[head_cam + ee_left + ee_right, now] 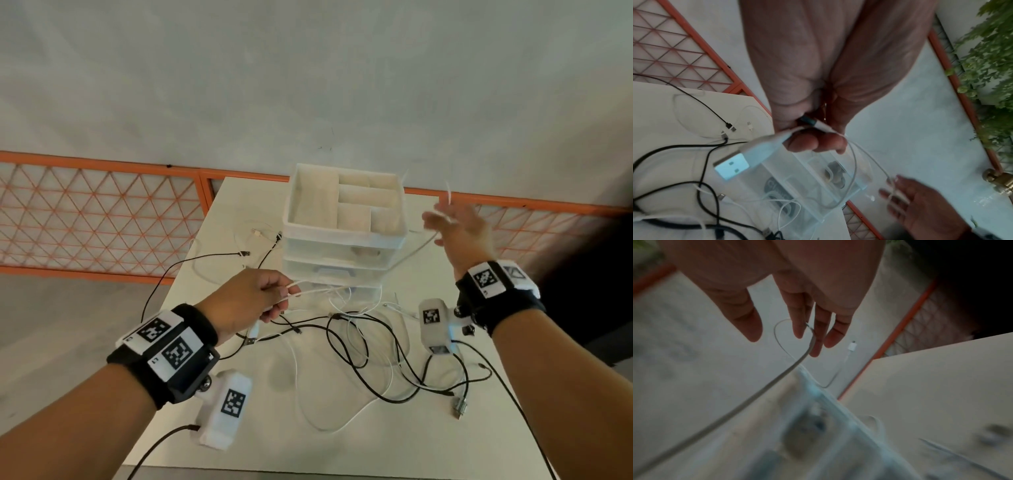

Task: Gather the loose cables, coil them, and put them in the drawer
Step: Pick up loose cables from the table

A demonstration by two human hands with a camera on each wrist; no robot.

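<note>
Left hand (251, 296), at centre frame, fingers curled in a pinching grip; right hand (457, 228), raised at right of frame, fingers straight and spread; both forearms extended, wrists strapped.

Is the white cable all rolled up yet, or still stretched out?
Still stretched out. The white cable runs loose from the left hand, which grips a few strands, up to the right hand, whose straight fingers it passes between.

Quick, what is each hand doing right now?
Left hand: grips the white cable.
Right hand: open, fingers straight, the cable running across them.
</note>
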